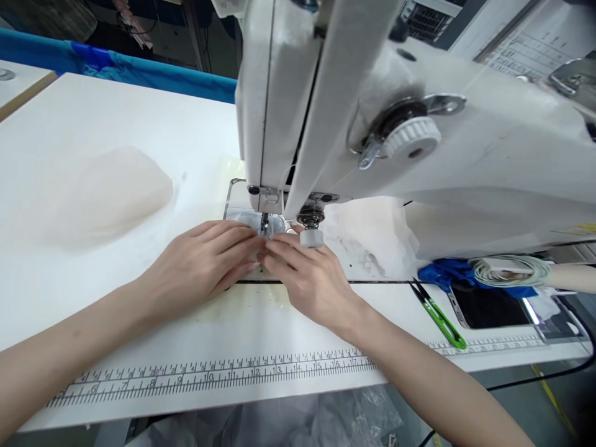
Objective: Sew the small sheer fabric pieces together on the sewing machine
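Observation:
My left hand (212,254) and my right hand (310,273) meet at the front of the presser foot (264,225) of a white sewing machine (316,112). Both have their fingers bent and pressed together, fingertips almost touching. A bit of sheer white fabric (248,217) shows beside the foot, behind my left fingers. It appears to run under the fingertips of both hands, which cover most of it. The metal needle plate (235,197) lies beneath. Just above my right fingers hangs a white knob (311,238).
Pale sheer fabric (125,192) lies on the white table (186,130) at left; another pale piece (372,230) lies under the machine arm. To the right are green thread snips (440,316), a phone (488,307) and coiled cord (507,271). A printed ruler (209,377) follows the front edge.

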`<state>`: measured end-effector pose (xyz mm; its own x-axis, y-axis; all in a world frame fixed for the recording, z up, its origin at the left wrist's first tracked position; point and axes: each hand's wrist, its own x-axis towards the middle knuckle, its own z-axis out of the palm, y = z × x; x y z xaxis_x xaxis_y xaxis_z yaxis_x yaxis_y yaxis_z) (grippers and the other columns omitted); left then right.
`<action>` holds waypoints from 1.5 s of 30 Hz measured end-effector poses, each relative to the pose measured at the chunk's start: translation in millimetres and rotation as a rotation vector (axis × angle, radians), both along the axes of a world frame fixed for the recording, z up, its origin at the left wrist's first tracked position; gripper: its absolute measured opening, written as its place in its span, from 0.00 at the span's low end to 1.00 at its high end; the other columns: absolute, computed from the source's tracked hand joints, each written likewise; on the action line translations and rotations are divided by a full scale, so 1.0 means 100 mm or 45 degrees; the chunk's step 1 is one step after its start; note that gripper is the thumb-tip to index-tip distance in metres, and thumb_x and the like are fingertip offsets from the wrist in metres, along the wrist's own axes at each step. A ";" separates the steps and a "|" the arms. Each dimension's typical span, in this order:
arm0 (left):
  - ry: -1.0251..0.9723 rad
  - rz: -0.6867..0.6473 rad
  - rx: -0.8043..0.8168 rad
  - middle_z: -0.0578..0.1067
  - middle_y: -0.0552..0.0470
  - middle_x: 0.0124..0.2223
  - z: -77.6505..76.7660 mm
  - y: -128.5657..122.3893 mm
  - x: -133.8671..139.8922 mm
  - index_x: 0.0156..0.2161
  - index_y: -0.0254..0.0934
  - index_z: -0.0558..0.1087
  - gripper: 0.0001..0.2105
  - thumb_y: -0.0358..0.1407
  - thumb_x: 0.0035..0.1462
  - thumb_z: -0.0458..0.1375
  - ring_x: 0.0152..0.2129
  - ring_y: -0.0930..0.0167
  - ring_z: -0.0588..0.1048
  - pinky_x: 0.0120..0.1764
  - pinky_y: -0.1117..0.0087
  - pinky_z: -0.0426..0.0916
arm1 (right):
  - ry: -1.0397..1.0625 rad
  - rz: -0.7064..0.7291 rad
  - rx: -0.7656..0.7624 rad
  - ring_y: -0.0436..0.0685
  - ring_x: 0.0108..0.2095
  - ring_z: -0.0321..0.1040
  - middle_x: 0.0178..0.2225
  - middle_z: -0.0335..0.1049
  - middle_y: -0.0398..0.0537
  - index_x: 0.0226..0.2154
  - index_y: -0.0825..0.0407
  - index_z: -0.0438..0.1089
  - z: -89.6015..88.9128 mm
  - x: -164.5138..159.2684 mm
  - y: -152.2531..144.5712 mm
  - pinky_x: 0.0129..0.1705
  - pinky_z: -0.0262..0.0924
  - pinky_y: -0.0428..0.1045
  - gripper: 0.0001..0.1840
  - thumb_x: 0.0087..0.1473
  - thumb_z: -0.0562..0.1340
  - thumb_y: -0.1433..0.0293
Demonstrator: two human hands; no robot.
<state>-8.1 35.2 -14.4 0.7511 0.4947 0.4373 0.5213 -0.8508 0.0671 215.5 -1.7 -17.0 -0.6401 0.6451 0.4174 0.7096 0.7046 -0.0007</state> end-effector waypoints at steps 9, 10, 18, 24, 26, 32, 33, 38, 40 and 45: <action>0.105 -0.012 0.012 0.73 0.38 0.55 -0.10 0.00 0.03 0.51 0.30 0.75 0.19 0.43 0.65 0.52 0.54 0.56 0.71 0.55 0.55 0.69 | -0.042 -0.079 -0.097 0.59 0.56 0.65 0.47 0.75 0.51 0.43 0.54 0.71 0.00 0.03 0.03 0.60 0.58 0.58 0.23 0.53 0.50 0.87; 0.107 -0.009 0.018 0.72 0.37 0.56 -0.11 -0.01 0.03 0.52 0.30 0.74 0.20 0.43 0.65 0.52 0.55 0.56 0.70 0.57 0.54 0.67 | -0.059 -0.086 -0.103 0.60 0.58 0.63 0.49 0.74 0.52 0.45 0.54 0.71 0.00 0.03 0.03 0.60 0.58 0.59 0.24 0.53 0.50 0.87; 0.168 0.020 0.088 0.71 0.39 0.58 -0.11 -0.06 0.04 0.55 0.30 0.72 0.22 0.46 0.67 0.49 0.57 0.56 0.69 0.60 0.53 0.64 | -0.067 -0.063 -0.046 0.59 0.56 0.66 0.50 0.74 0.55 0.45 0.56 0.70 -0.01 0.02 0.02 0.65 0.51 0.61 0.21 0.57 0.49 0.85; 0.104 0.029 0.062 0.72 0.42 0.57 -0.10 -0.06 0.05 0.53 0.34 0.74 0.21 0.46 0.67 0.48 0.56 0.58 0.70 0.61 0.53 0.63 | -0.073 -0.074 -0.076 0.59 0.57 0.65 0.49 0.75 0.54 0.46 0.55 0.70 -0.03 0.02 0.02 0.64 0.54 0.61 0.21 0.57 0.50 0.85; 0.095 0.033 0.039 0.72 0.42 0.57 -0.10 -0.06 0.05 0.54 0.35 0.73 0.21 0.46 0.67 0.49 0.56 0.58 0.70 0.61 0.52 0.62 | -0.082 -0.081 -0.070 0.59 0.57 0.65 0.48 0.75 0.53 0.46 0.55 0.70 -0.03 0.02 0.02 0.64 0.54 0.61 0.21 0.57 0.51 0.85; 0.116 0.052 0.073 0.73 0.43 0.56 -0.09 -0.06 0.05 0.54 0.36 0.73 0.21 0.47 0.67 0.48 0.55 0.59 0.71 0.61 0.53 0.63 | -0.116 -0.073 -0.029 0.59 0.56 0.65 0.49 0.75 0.54 0.46 0.55 0.70 -0.03 0.02 0.03 0.65 0.52 0.61 0.20 0.56 0.50 0.85; 0.116 0.048 0.073 0.73 0.43 0.56 -0.09 -0.06 0.06 0.54 0.35 0.73 0.21 0.46 0.67 0.48 0.55 0.59 0.71 0.61 0.53 0.63 | -0.117 -0.073 -0.020 0.59 0.56 0.66 0.49 0.75 0.54 0.46 0.56 0.70 -0.03 0.02 0.03 0.65 0.52 0.61 0.20 0.56 0.51 0.85; 0.099 0.053 0.032 0.71 0.43 0.58 -0.11 -0.05 0.05 0.55 0.35 0.72 0.21 0.46 0.67 0.48 0.57 0.59 0.69 0.62 0.52 0.60 | -0.141 -0.100 0.004 0.58 0.52 0.69 0.48 0.75 0.53 0.46 0.56 0.70 -0.01 0.01 0.03 0.64 0.53 0.60 0.22 0.55 0.50 0.85; 0.097 0.058 0.011 0.70 0.43 0.59 -0.12 -0.05 0.04 0.56 0.36 0.71 0.21 0.46 0.68 0.48 0.57 0.60 0.69 0.63 0.52 0.60 | -0.164 -0.112 0.002 0.58 0.51 0.69 0.47 0.76 0.53 0.47 0.55 0.70 -0.01 0.01 0.03 0.63 0.54 0.60 0.23 0.55 0.50 0.85; 0.094 0.030 0.109 0.74 0.45 0.56 -0.08 -0.07 0.01 0.55 0.35 0.71 0.17 0.40 0.67 0.51 0.54 0.62 0.73 0.61 0.55 0.63 | -0.092 -0.102 0.085 0.55 0.47 0.71 0.45 0.77 0.49 0.45 0.54 0.72 -0.01 0.01 0.05 0.60 0.56 0.56 0.19 0.58 0.51 0.83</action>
<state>-7.0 28.2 -22.8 0.7716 0.4756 0.4223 0.5417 -0.8394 -0.0445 216.3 3.1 -18.2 -0.6175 0.6675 0.4161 0.7601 0.6424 0.0974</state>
